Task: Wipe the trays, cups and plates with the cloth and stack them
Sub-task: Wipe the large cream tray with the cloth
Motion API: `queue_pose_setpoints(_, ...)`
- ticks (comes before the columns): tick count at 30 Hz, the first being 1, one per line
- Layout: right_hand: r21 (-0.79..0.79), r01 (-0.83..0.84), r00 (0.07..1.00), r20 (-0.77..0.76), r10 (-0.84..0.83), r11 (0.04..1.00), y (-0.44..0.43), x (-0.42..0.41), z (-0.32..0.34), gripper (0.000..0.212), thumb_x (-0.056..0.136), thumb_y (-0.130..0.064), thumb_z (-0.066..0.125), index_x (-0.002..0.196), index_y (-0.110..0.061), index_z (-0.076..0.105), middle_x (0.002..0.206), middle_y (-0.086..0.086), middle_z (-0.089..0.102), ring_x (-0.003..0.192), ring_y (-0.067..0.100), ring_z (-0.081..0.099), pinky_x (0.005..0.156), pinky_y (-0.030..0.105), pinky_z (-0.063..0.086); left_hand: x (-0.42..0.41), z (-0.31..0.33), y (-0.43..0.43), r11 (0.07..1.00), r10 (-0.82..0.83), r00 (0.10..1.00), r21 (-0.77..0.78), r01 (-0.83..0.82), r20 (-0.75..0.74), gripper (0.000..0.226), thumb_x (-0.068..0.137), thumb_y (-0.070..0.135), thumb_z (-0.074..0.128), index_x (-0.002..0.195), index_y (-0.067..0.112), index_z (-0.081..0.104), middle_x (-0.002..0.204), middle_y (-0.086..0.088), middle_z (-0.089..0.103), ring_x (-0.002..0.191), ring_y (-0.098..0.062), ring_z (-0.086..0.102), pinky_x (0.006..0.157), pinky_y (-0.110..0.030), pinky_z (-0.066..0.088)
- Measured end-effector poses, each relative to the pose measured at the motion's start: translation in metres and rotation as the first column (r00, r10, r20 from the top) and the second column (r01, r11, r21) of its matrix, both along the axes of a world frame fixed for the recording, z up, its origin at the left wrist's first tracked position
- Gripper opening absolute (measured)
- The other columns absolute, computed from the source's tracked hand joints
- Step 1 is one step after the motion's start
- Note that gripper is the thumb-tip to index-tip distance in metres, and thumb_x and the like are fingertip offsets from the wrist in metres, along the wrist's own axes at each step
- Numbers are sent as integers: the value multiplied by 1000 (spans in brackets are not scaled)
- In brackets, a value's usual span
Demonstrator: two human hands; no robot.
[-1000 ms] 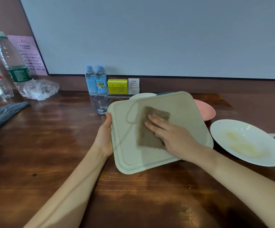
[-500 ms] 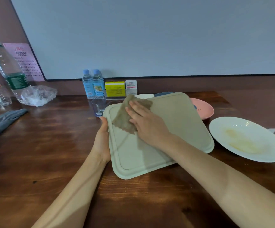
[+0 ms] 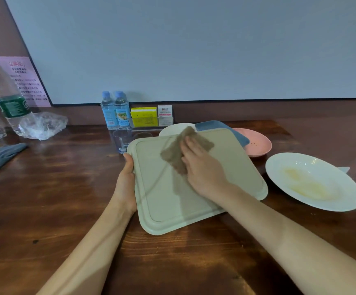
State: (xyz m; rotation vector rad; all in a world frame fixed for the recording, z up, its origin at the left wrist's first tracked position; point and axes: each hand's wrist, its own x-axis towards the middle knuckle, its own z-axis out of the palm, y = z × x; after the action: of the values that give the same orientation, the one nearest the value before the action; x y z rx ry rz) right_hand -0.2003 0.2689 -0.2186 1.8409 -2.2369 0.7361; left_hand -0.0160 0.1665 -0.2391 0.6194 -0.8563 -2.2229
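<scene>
- My two bare forearms reach in from 6 o'clock over the dark wooden surface [image 3: 45, 209].
- The beige tray [image 3: 164, 201] sits in the middle in front of me, one rounded corner pointing back toward me. I cannot tell whether it lies flat or is lifted at the far side.
- My left hand [image 3: 127, 184] grips the tray's edge at 9 o'clock. The thumb lies on top of the rim and the other fingers are hidden beneath it.
- My right hand [image 3: 202, 169] rests on the tray's far half. Its fingers [image 3: 188, 145] are laid out fairly straight and press the brown cloth [image 3: 172, 158] against the tray. The cloth is rumpled and reaches the tray's rim at 12 o'clock.
- At 3 o'clock of the tray, just beside it, lies a white deep plate [image 3: 343, 188] with a yellowish smear in its well.
- At 2 o'clock a pink dish [image 3: 260, 143] sits partly behind the tray.
- A blue tray [image 3: 219, 126] shows behind the beige one at 1 o'clock, and the rim of another white plate [image 3: 172, 129] shows at 12 o'clock.
- A clear glass cup [image 3: 122, 141] stands at 11 o'clock, close to the tray's far left corner.
- Beyond it, against the wall, stand two small water bottles [image 3: 115, 111], then a yellow box [image 3: 144, 117] and a white box [image 3: 164, 111] to their right.
- Far off at 9 to 10 o'clock lie a grey fabric [image 3: 0, 156], a crumpled clear plastic bag [image 3: 43, 125] and a tall green-labelled bottle [image 3: 4, 96].
</scene>
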Motion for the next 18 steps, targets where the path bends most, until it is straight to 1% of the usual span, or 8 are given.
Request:
queue_pose_setpoints(2, 9, -105, 992, -65, 106, 994, 3, 7, -1, 53, 114, -25, 36, 165, -13, 29, 174, 3, 19, 162, 17, 15, 129, 32, 19, 2, 0, 1, 1000, 12, 1000, -18, -12, 3, 81, 102, 74, 31, 125, 14, 80, 137, -17, 72, 123, -33, 72, 98, -50, 62)
queue_pose_setpoints(4, 41, -91, 994, -62, 93, 995, 6, -15, 3, 53, 114, -27, 36, 166, -17, 28, 175, -1, 16, 161, 13, 13, 126, 26, 14, 3, 1, 1, 1000, 22, 1000, -13, -22, 3, 80, 102, 74, 31, 125, 15, 80, 138, -16, 72, 121, -33, 73, 96, -49, 63)
queue_pose_setpoints(6, 46, 38, 999, -27, -37, 998, 8, -50, 6, 53, 114, -28, 35, 165, -15, 29, 175, 1, 18, 162, 16, 14, 127, 28, 12, 2, 1, 2, 1000, 30, 1000, -5, -30, 3, 78, 102, 74, 33, 123, 17, 82, 137, -14, 72, 117, -32, 75, 92, -47, 65)
queue_pose_setpoints(9, 89, 241, 968, 44, -246, 966, 16, -91, 10, 53, 114, -27, 33, 165, -11, 28, 174, 6, 19, 161, 19, 17, 127, 37, 22, 1, 1, 3, 1000, 25, 1000, -1, -25, 1, 78, 102, 74, 34, 122, 17, 82, 134, -14, 74, 114, -33, 76, 87, -47, 66)
queue_pose_setpoints(12, 79, 291, 950, 93, -297, 954, 14, -80, 13, 52, 113, -24, 34, 163, -11, 31, 173, 6, 24, 160, 22, 23, 124, 40, 29, -1, 0, 5, 1000, 23, 1000, -5, -23, 5, 78, 102, 75, 33, 123, 18, 82, 134, -14, 74, 115, -33, 76, 88, -46, 66)
queue_pose_setpoints(14, 45, 202, 974, 92, -206, 978, 10, -47, 9, 50, 111, -21, 39, 160, -12, 36, 170, 6, 30, 158, 24, 26, 122, 40, 30, -2, 1, 7, 999, 38, 999, -15, -38, 9, 77, 103, 74, 31, 119, 19, 84, 131, -13, 76, 113, -32, 77, 87, -45, 66)
queue_pose_setpoints(16, 55, 51, 997, 59, -54, 997, 11, -6, 0, 52, 111, -23, 39, 163, -18, 33, 173, 2, 23, 161, 20, 17, 123, 37, 29, 0, 3, 7, 999, 46, 999, -23, -46, 10, 78, 105, 72, 28, 116, 20, 85, 130, -13, 76, 112, -30, 77, 86, -44, 67)
queue_pose_setpoints(18, 66, -79, 997, -8, 80, 995, 17, 20, -7, 53, 112, -28, 38, 165, -26, 29, 175, -2, 18, 162, 16, 13, 123, 35, 29, 2, 3, 7, 998, 45, 999, -38, -45, 19, 80, 104, 73, 26, 124, 18, 81, 136, -15, 73, 120, -32, 74, 93, -47, 64)
